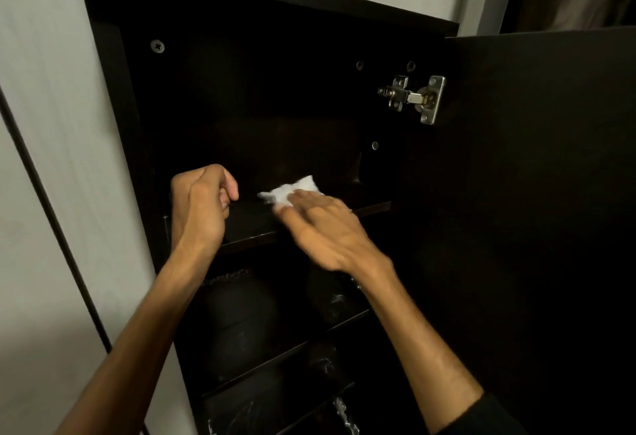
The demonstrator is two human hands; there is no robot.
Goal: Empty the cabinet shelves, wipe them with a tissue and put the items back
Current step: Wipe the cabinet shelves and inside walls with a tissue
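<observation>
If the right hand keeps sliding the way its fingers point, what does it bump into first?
Probably the cabinet's dark back wall. The right hand presses the tissue on the top shelf, nothing visible ahead; depth is unclear.

Crumpled white tissue (292, 190): near edge covered by right hand (323, 228) fingers.
Left hand (201, 207): fingertips curled out of sight behind the palm; contents cannot be told.
Dark wrapped items on lower shelves (241, 324): too dim to identify.
Open dark cabinet door (550, 193): cut off at right edge.

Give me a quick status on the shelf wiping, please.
Right hand flat, pressing tissue on top shelf. Left hand curled at shelf edge. Lower shelves hold dark bags.
</observation>
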